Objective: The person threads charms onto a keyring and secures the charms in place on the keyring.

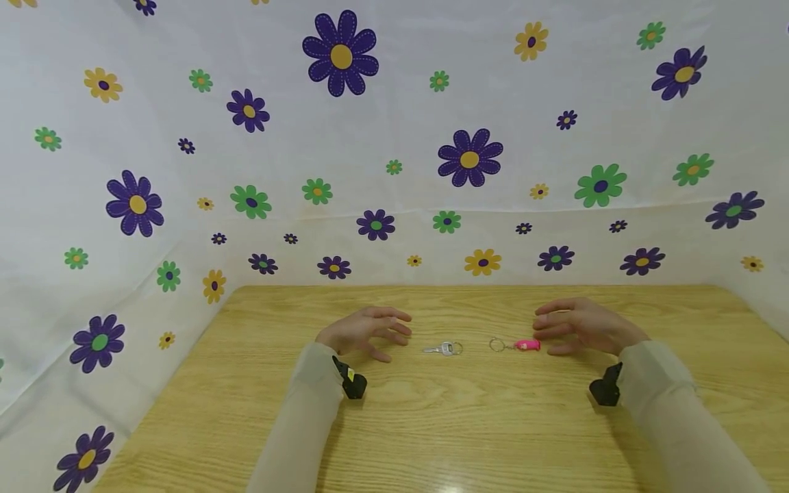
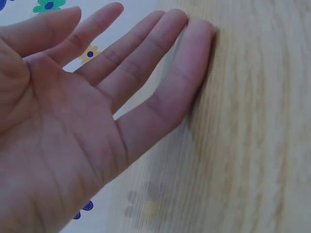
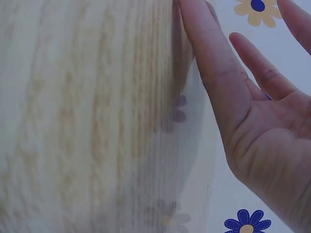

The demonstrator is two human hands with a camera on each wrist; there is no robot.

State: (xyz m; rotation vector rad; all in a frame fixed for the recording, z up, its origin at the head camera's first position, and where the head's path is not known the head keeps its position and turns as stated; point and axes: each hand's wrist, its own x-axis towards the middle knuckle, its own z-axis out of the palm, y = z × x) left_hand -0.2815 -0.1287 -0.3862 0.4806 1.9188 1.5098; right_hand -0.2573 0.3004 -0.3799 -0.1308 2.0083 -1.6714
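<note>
A silver key (image 1: 439,350) with a small ring (image 1: 457,348) lies on the wooden table (image 1: 394,424), its blade pointing left. To its right is a pink keychain charm (image 1: 527,345), joined by a short chain to a metal ring (image 1: 496,344). My left hand (image 1: 368,331) is left of the key, fingers spread and loosely bent, holding nothing. Its little finger (image 2: 187,68) is close to the tabletop in the left wrist view. On the other side, my right hand (image 1: 582,326) has its fingertips beside the charm's right end, the palm bare in the right wrist view.
White cloth (image 1: 394,123) printed with purple, green and yellow flowers rises behind the table and along its left and right sides. Black wrist cameras (image 1: 353,381) are strapped over both pale sleeves (image 1: 308,418).
</note>
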